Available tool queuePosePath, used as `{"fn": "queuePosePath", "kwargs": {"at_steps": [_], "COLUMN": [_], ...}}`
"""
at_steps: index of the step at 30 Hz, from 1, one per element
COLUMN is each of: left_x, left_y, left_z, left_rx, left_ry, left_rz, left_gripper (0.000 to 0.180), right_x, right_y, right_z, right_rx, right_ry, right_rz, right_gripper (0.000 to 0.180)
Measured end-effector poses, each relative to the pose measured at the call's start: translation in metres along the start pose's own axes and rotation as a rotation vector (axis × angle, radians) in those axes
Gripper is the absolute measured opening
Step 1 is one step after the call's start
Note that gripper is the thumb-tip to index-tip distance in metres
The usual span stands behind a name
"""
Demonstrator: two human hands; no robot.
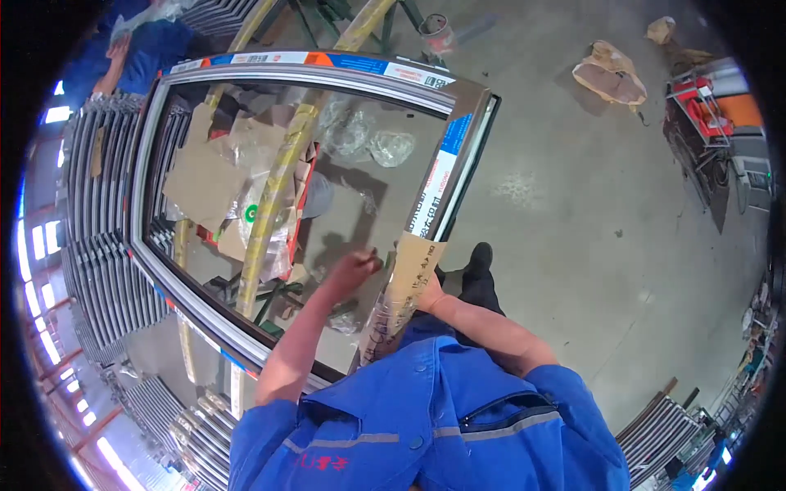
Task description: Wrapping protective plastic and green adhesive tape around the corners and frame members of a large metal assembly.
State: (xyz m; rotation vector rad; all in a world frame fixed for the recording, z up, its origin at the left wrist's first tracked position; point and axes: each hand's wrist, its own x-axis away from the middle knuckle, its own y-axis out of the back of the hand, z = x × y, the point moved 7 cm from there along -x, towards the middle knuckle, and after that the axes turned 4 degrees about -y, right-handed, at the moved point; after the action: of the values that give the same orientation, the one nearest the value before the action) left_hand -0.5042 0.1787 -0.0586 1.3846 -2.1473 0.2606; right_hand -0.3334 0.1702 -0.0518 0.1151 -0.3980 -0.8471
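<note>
A large dark window frame (pixel 471 110) with a pale inner edge and blue, white and orange protective film lies in front of me. A brown cardboard strip (pixel 419 255) with handwriting and shiny clear tape covers part of its near right side. My right hand (pixel 427 295) grips this cardboard from the outer side, its fingers partly hidden. My left hand (pixel 356 268) is closed, held over the frame's opening just left of the cardboard. Whatever it may pinch is too small to make out.
Yellow-wrapped support bars (pixel 278 180) run beneath the frame. Below are a red-edged box (pixel 303 200) of cardboard scraps and crumpled clear plastic (pixel 391 148). Stacked metal profiles (pixel 110 172) line the left. Torn cardboard (pixel 610 74) lies on the floor; another person's hand (pixel 117 61) shows top left.
</note>
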Motion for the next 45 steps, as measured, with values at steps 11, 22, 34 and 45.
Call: {"fn": "queuePosePath", "kwargs": {"at_steps": [11, 22, 34, 45], "left_x": [-0.003, 0.081, 0.055, -0.048], "left_y": [-0.007, -0.006, -0.012, -0.045], "left_z": [-0.014, -0.226, -0.203, -0.025], "left_rx": [0.634, 0.328, 0.121, 0.605], "left_ry": [0.186, 0.148, 0.064, 0.331], "left_rz": [-0.001, -0.222, -0.432, 0.043], "left_gripper": [0.039, 0.038, 0.037, 0.036], "right_x": [0.005, 0.087, 0.126, -0.013], "right_y": [0.004, 0.160, 0.178, 0.083], "right_z": [-0.043, 0.147, 0.112, 0.003], "right_rx": [-0.191, 0.113, 0.227, 0.140], "right_ry": [-0.204, 0.194, 0.247, -0.004], "right_rz": [0.136, -0.384, -0.406, -0.237], "right_gripper": [0.053, 0.074, 0.091, 0.063]}}
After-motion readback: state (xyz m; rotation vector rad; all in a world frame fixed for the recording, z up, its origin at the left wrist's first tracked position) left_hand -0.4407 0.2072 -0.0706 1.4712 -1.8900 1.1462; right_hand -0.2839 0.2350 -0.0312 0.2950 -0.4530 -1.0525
